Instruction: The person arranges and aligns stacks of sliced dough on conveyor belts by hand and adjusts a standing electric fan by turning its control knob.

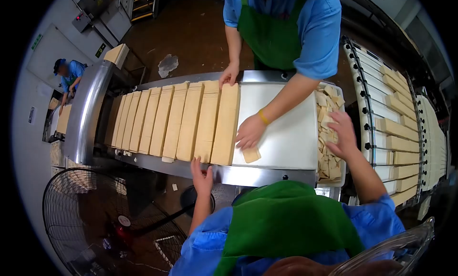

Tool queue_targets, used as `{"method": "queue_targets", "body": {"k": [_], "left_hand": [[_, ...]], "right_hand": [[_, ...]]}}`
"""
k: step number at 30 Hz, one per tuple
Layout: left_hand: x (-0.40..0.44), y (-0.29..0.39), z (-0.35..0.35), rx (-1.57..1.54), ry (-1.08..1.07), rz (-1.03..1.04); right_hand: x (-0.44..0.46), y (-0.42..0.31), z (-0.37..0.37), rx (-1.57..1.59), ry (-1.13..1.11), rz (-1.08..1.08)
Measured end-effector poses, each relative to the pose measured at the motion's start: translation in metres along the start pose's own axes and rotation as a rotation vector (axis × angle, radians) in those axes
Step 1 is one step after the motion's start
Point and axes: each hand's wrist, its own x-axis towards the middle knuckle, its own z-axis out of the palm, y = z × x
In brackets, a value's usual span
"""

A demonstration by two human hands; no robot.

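Note:
Long pale-yellow blocks (225, 125) stand side by side across a metal-edged conveyor. My left hand (202, 176) is at the near ends of the blocks, fingers apart and holding nothing. On the right, my right hand (342, 135) is over a white bin (339, 178) of broken flat pieces (326, 156), its fingers spread. Opposite me, a co-worker has one hand (230, 74) on the far end of the last block. The co-worker's other hand (251, 132) touches a small flat piece (252, 154) on the white belt (281, 154).
A wire-cage fan (62, 214) stands at the lower left. The blocks run up to a metal machine housing (86, 113), beyond which another person (75, 71) works. At the right, a rack conveyor (381, 113) carries more blocks. A dark bucket (189, 195) sits below the belt.

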Motion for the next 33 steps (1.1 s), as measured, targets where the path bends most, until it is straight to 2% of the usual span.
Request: {"method": "queue_targets", "body": {"k": [1, 3, 4, 5, 6, 7, 8, 9, 11, 12, 14, 15, 17, 18, 20, 22, 25, 28, 29, 30, 33], "left_hand": [[0.006, -0.019, 0.000, -0.082, -0.003, -0.038], [0.016, -0.028, -0.006, -0.143, -0.025, -0.109], [0.023, -0.032, -0.008, -0.195, -0.052, -0.177], [0.027, -0.048, -0.005, -0.167, -0.074, -0.118], [0.031, -0.046, -0.007, -0.179, -0.084, -0.107], [0.036, -0.037, -0.009, -0.323, -0.157, -0.252], [0.042, -0.033, -0.007, -0.463, -0.237, -0.397], [0.043, -0.044, -0.001, -0.474, -0.255, -0.383], [0.044, -0.059, 0.006, -0.334, -0.298, -0.234], [0.047, -0.055, 0.005, -0.241, -0.307, -0.135], [0.052, -0.046, 0.002, -0.257, -0.346, -0.135], [0.055, -0.039, 0.003, -0.279, -0.347, -0.125], [0.057, -0.034, -0.004, -0.368, -0.392, -0.207], [0.057, -0.035, -0.008, -0.372, -0.396, -0.209], [0.061, -0.034, -0.010, -0.330, -0.448, -0.206], [0.067, -0.023, -0.012, -0.404, -0.453, -0.246], [0.074, -0.008, -0.014, -0.192, -0.440, -0.188], [0.079, -0.005, -0.011, -0.167, -0.458, -0.114], [0.076, -0.022, -0.005, -0.031, -0.431, 0.087], [0.080, -0.018, -0.004, -0.027, -0.444, 0.107], [0.089, -0.003, -0.006, -0.137, -0.592, 0.038]], "right_hand": [[0.045, -0.012, 0.017, 0.038, -0.085, -0.111], [0.137, -0.040, 0.060, 0.118, -0.064, -0.389], [0.172, -0.053, 0.085, 0.046, -0.092, -0.434], [0.214, -0.069, 0.102, 0.077, -0.189, -0.479], [0.245, -0.071, 0.134, 0.167, -0.100, -0.551], [0.273, -0.070, 0.177, 0.215, -0.135, -0.545], [0.295, -0.072, 0.213, 0.152, -0.231, -0.486], [0.316, -0.075, 0.241, 0.094, -0.326, -0.419], [0.349, -0.082, 0.273, -0.014, -0.505, -0.310], [0.358, -0.081, 0.290, -0.030, -0.505, -0.289], [0.368, -0.075, 0.325, -0.085, -0.613, -0.119], [0.364, -0.067, 0.349, -0.108, -0.615, -0.116], [0.342, -0.063, 0.399, -0.032, -0.295, 0.212], [0.333, -0.067, 0.412, -0.035, -0.298, 0.215], [0.320, -0.072, 0.429, -0.001, -0.265, 0.501], [0.314, -0.078, 0.426, 0.033, -0.242, 0.497], [0.307, -0.080, 0.411, 0.024, -0.237, 0.463], [0.301, -0.070, 0.394, 0.033, -0.264, 0.505], [0.297, -0.064, 0.386, 0.024, -0.293, 0.523], [0.295, -0.059, 0.379, 0.019, -0.325, 0.535], [0.271, -0.030, 0.346, 0.047, -0.402, 0.646]]}}
